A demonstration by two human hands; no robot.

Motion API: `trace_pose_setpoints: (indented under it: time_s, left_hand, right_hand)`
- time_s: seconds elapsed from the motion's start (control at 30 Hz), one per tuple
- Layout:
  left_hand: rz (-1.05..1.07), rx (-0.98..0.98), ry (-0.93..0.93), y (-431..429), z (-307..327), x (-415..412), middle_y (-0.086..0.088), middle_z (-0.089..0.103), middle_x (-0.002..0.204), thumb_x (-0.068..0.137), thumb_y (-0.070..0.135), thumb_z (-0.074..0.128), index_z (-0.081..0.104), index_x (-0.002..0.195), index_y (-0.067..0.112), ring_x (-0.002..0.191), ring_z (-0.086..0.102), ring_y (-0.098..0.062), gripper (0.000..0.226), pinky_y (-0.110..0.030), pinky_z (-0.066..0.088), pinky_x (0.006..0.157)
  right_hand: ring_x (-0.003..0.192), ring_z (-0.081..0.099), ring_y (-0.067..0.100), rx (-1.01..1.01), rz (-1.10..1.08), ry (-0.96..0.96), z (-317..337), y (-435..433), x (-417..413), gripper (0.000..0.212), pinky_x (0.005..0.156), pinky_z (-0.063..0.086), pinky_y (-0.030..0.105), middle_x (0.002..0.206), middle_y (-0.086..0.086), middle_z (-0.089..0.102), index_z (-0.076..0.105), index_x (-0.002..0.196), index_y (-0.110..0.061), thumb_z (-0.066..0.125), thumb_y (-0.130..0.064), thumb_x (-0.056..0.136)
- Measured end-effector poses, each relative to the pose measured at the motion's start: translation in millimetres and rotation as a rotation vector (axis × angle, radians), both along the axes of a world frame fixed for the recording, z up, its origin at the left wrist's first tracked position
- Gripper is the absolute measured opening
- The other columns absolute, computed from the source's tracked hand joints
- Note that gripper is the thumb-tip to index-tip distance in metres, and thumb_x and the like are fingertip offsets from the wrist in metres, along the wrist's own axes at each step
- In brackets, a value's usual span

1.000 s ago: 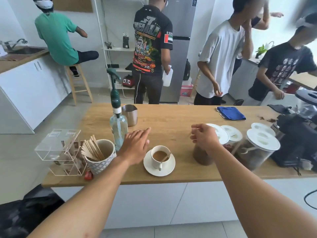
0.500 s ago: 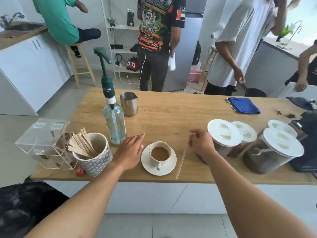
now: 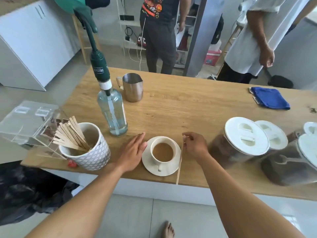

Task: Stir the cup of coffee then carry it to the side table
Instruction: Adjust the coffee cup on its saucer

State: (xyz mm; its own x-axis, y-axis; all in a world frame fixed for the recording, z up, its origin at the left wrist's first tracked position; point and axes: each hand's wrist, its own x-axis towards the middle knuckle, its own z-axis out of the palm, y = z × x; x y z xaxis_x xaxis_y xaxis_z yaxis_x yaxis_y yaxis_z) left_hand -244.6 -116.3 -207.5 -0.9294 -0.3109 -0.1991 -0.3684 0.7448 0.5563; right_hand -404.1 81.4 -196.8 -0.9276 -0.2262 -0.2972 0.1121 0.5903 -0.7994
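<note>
The right hand (image 3: 195, 148) pinches the top of a thin wooden stick (image 3: 179, 164), which hangs down just right of the saucer (image 3: 149, 163). The left hand (image 3: 132, 152) lies flat with its fingers spread, holding nothing, touching the saucer's left edge. Between the hands sits the cup of coffee (image 3: 163, 152) on its saucer, near the front edge of the wooden table (image 3: 188, 107). A patterned mug of sticks (image 3: 85, 148) stands to the left, and a clear bottle (image 3: 112, 110) stands behind it.

A white cup (image 3: 163, 152) with light brown coffee is seen on a white saucer (image 3: 151, 166). The table (image 3: 188, 107) is light brown wood. A white pot (image 3: 92, 154) is covered in grey diamond shapes. The cloth (image 3: 270, 100) is blue. The jar lids (image 3: 245, 134) are white.
</note>
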Motion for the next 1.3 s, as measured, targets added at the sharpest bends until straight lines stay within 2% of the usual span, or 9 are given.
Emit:
trace_pose_setpoints:
  time_s: [0.13, 0.27, 0.33, 0.47, 0.8, 0.93, 1.1, 1.2, 1.3]
  left_hand:
    - [0.018, -0.02, 0.036, 0.1, -16.8, 0.8, 0.009, 0.015, 0.165, 0.093, 0.069, 0.0, 0.015, 0.158, 0.029, 0.152, 0.007, -0.008, 0.077, -0.032, 0.007, 0.124]
    - [0.063, -0.034, 0.114, 3.9, -29.4, 0.6, 0.005, 0.021, 0.164, 0.095, 0.066, -0.002, 0.023, 0.157, 0.022, 0.152, 0.01, -0.01, 0.08, -0.034, 0.01, 0.124]
    - [0.046, -0.096, 0.165, 6.2, -36.3, 4.5, 0.0, 0.026, 0.163, 0.093, 0.069, -0.006, 0.028, 0.155, 0.017, 0.152, 0.014, -0.013, 0.088, -0.034, 0.011, 0.123]
    - [0.025, -0.174, 0.198, 8.5, -44.2, 10.4, -0.002, 0.027, 0.162, 0.099, 0.06, -0.002, 0.03, 0.154, 0.013, 0.152, 0.012, -0.014, 0.079, -0.026, 0.002, 0.122]
    - [0.045, -0.212, 0.246, 7.4, -48.4, 9.2, -0.004, 0.037, 0.158, 0.103, 0.053, 0.005, 0.035, 0.152, 0.012, 0.151, 0.022, -0.018, 0.071, -0.035, 0.015, 0.123]
    - [0.041, -0.23, 0.26, 7.8, -49.7, 8.2, -0.003, 0.04, 0.156, 0.105, 0.05, 0.007, 0.038, 0.151, 0.012, 0.15, 0.025, -0.017, 0.067, -0.037, 0.017, 0.122]
    - [0.046, -0.222, 0.269, 9.6, -49.0, 7.0, -0.002, 0.04, 0.156, 0.104, 0.051, 0.006, 0.038, 0.15, 0.014, 0.149, 0.025, -0.016, 0.068, -0.028, 0.009, 0.121]
    - [0.048, -0.223, 0.273, 9.0, -49.7, 6.9, -0.002, 0.04, 0.156, 0.104, 0.051, 0.006, 0.039, 0.15, 0.014, 0.149, 0.025, -0.016, 0.068, -0.029, 0.011, 0.121]
    - [0.055, -0.219, 0.271, 9.0, -50.8, 6.5, -0.001, 0.039, 0.157, 0.104, 0.051, 0.006, 0.038, 0.151, 0.015, 0.15, 0.023, -0.014, 0.067, -0.033, 0.014, 0.122]
  right_hand:
    - [0.085, 0.064, 0.02, -0.011, 0.03, -0.024, -16.6, -3.7, -5.3, 0.02, 0.092, 0.054, 0.044, 0.096, 0.006, 0.073, 0.072, 0.109, -0.016, 0.059, -0.02, 0.094]
    - [0.079, 0.062, 0.018, -0.038, 0.049, -0.038, -26.4, -5.3, -10.5, 0.019, 0.09, 0.055, 0.048, 0.085, 0.001, 0.069, 0.072, 0.107, -0.015, 0.06, -0.02, 0.093]
    - [0.076, 0.062, 0.018, -0.046, 0.046, -0.048, -26.0, -6.1, -9.5, 0.019, 0.088, 0.056, 0.044, 0.085, 0.006, 0.07, 0.072, 0.108, -0.012, 0.06, -0.018, 0.094]
    - [0.075, 0.064, 0.018, -0.047, 0.028, -0.056, -28.0, -8.1, -10.2, 0.017, 0.083, 0.055, 0.038, 0.087, 0.009, 0.072, 0.07, 0.108, -0.014, 0.06, -0.018, 0.095]
    - [0.077, 0.064, 0.018, -0.034, -0.015, -0.082, -35.2, -16.7, -12.2, 0.015, 0.084, 0.055, 0.034, 0.08, 0.001, 0.07, 0.071, 0.101, -0.014, 0.067, -0.022, 0.09]
    - [0.081, 0.065, 0.016, -0.009, 0.001, -0.067, -34.6, -19.2, -12.0, 0.015, 0.078, 0.05, 0.027, 0.08, -0.004, 0.068, 0.072, 0.1, -0.016, 0.067, -0.025, 0.089]
    - [0.087, 0.068, 0.017, 0.021, -0.016, -0.064, -35.9, -18.6, -13.6, 0.014, 0.086, 0.054, 0.036, 0.09, -0.004, 0.073, 0.074, 0.097, -0.024, 0.067, -0.032, 0.088]
    - [0.088, 0.069, 0.018, 0.009, -0.036, -0.072, -37.6, -20.0, -13.2, 0.015, 0.088, 0.055, 0.041, 0.09, -0.005, 0.074, 0.074, 0.095, -0.025, 0.066, -0.034, 0.087]
    - [0.088, 0.07, 0.019, -0.01, -0.061, -0.081, -39.6, -21.1, -13.0, 0.007, 0.087, 0.056, 0.043, 0.088, -0.006, 0.074, 0.072, 0.084, -0.03, 0.066, -0.034, 0.085]
